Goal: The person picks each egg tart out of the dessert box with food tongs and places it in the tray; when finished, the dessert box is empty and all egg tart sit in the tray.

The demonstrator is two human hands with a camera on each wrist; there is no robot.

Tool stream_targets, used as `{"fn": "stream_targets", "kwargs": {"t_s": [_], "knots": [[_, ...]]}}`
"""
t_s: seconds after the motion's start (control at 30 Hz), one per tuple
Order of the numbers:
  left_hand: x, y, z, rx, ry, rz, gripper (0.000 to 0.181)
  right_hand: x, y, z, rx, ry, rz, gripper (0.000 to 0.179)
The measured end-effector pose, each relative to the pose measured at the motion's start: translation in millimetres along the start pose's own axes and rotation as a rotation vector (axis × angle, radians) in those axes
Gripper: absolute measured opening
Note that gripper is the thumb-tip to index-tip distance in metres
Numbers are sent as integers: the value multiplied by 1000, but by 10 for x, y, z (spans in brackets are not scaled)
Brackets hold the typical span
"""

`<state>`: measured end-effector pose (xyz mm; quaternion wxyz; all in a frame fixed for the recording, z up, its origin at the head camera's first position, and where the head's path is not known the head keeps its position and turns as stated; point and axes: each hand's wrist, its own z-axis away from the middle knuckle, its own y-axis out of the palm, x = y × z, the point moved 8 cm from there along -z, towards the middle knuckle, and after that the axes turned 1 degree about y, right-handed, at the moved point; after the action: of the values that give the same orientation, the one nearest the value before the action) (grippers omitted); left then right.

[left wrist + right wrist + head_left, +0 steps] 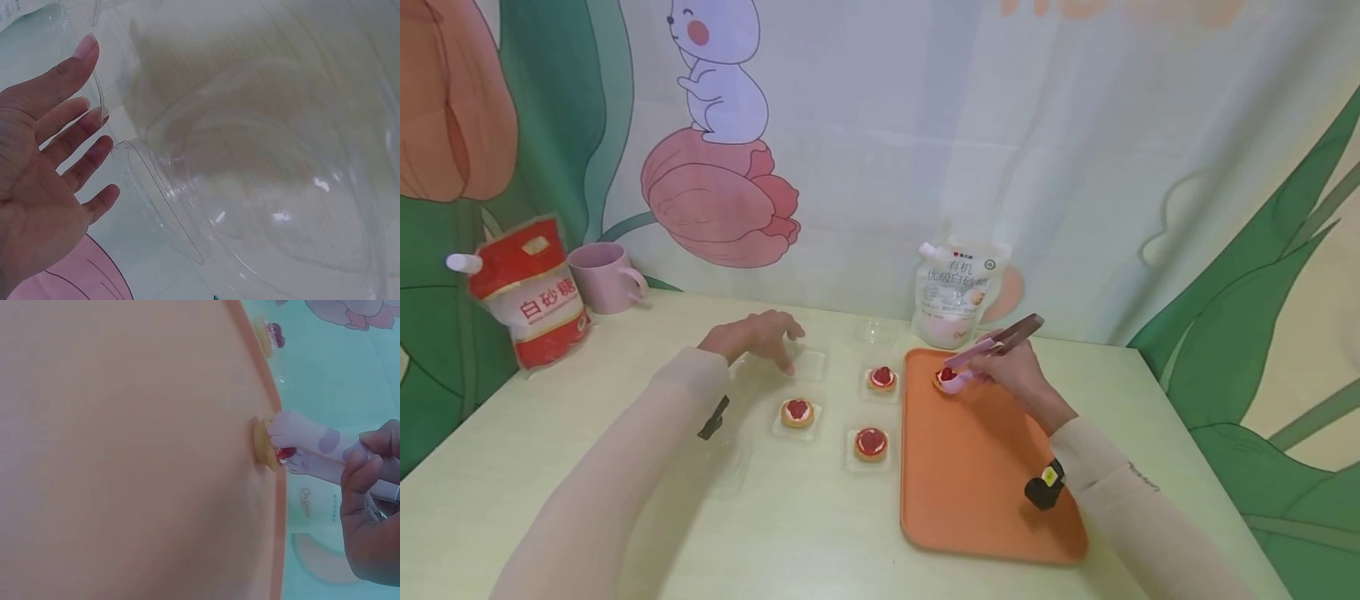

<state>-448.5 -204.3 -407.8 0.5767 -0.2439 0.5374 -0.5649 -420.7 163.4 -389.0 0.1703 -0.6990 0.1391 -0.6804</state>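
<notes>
My right hand (1011, 372) holds pink tongs (1017, 333) with paw-shaped tips. Those tips are at a small berry-topped tart (265, 445) on the far end of the orange tray (985, 517). My left hand (760, 340) hovers beside a clear plastic container (808, 365), thumb and fingers apart. In the left wrist view its fingertips come right up to the edge of clear plastic packaging (262, 187). Three more tarts sit left of the tray on clear bases: one tart (797, 412) nearest my left hand, another tart (882, 379) farther back, and a third tart (871, 444) in front.
A white sugar pouch (958, 292) stands behind the tray. At the back left are a red sugar bag (538, 292) and a pink mug (606, 279). A clear domed lid (874, 332) lies near the back edge. A printed curtain (880, 167) hangs behind the table.
</notes>
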Motion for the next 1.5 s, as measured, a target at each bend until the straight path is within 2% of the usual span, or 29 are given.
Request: {"fn": "stream_targets", "kwargs": {"t_s": [0.23, 0.37, 0.67, 0.93, 1.03, 1.13, 1.27, 1.5], "knots": [[7, 2, 7, 14, -14, -16, 72, 8, -94, 11, -17, -15, 0, 29], [17, 13, -13, 20, -20, -21, 73, 13, -138, 32, -25, 6, -25, 29], [7, 12, -10, 37, -21, -32, 76, 1, -155, 45, -32, 10, -40, 27], [-13, 17, 6, 36, -6, -29, 82, 41, -124, 51, -7, -6, -60, 30], [-45, -24, 15, 12, 19, -22, 84, 67, -120, 51, -3, -16, -54, 31], [-132, -100, 23, -43, 73, -22, 81, 100, -114, 58, 2, -23, -47, 34], [-352, -143, 25, -102, 162, -32, 77, 138, -107, 64, 4, -21, -56, 33], [-790, 29, -20, -87, 263, -61, 76, 169, -18, 54, 25, 4, -86, 27]]}}
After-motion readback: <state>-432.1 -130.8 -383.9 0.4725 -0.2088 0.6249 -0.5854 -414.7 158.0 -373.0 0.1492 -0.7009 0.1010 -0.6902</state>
